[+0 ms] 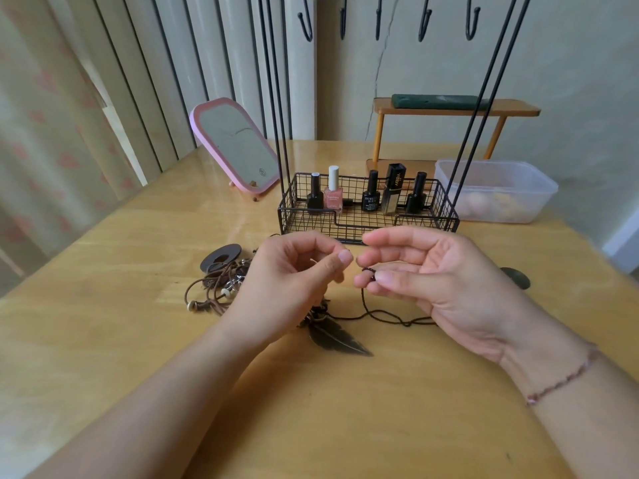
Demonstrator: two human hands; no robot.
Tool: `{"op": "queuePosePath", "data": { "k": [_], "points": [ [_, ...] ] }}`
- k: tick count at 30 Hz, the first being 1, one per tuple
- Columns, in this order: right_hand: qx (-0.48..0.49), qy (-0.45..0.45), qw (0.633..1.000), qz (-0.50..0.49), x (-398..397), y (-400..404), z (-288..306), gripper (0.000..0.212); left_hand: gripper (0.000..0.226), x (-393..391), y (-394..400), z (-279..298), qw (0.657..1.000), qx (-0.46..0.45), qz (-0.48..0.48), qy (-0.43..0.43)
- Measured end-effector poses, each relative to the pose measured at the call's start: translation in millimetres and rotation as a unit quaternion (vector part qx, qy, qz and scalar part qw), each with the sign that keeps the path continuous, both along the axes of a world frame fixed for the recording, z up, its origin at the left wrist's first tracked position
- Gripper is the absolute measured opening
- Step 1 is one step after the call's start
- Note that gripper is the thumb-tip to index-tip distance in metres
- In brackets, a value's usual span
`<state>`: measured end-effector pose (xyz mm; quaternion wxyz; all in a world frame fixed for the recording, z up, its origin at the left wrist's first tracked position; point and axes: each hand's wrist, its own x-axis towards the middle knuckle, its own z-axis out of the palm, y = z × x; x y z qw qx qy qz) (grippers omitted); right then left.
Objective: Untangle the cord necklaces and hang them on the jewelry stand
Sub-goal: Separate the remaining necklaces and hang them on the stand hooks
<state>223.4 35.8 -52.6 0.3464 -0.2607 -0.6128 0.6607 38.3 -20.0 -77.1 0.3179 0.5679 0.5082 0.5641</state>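
Cord [366, 307] between right-hand fingers [383, 278]

Pink mirror [238, 146], nail polish bottles [333, 191], plastic tub [498, 191], wooden shelf [449, 112]

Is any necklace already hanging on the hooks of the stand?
No, the hooks are all bare, and the necklaces lie on the table.

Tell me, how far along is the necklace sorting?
Nothing looks finished: the hooks of the jewelry stand hang bare. In hand now: the left hand and the right hand pinch the dark cord necklace, whose feather pendant lies on the table. Left to do: the brown cord bundle beside the left hand is still tangled, and every necklace needs hanging.
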Motion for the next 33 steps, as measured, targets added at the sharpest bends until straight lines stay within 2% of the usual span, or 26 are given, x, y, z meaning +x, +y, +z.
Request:
{"op": "queuePosePath", "data": {
  "k": [4,6,11,19,26,31,33],
  "points": [
    [0.006,-0.003,1.0,-0.02,-4,-3,-1,0.042,0.017,2,0,2,1.0,-0.015,0.021,-0.015],
    [0.011,0.003,0.999,-0.034,-7,-3,-2,0.042,0.016,3,-2,2,1.0,0.006,0.024,-0.015],
    [0.007,0.017,0.997,-0.076,-10,-4,-5,0.038,0.012,7,-7,2,0.997,0.065,-0.006,0.049],
    [0.015,0.001,0.994,-0.113,-10,-3,-9,0.022,0.01,11,-6,3,0.999,-0.006,-0.038,0.015],
    [0.027,-0.025,0.991,-0.126,-11,-2,-13,0.027,0.009,12,-5,1,1.0,0.003,0.007,0.021],
    [0.027,-0.036,0.991,-0.128,-14,-3,-17,0.028,0.008,10,-6,1,0.999,0.011,-0.008,0.037],
    [0.057,-0.058,0.989,-0.122,-13,-3,-16,0.025,0.012,10,-6,2,1.0,-0.002,-0.013,0.011]
  ]
}}
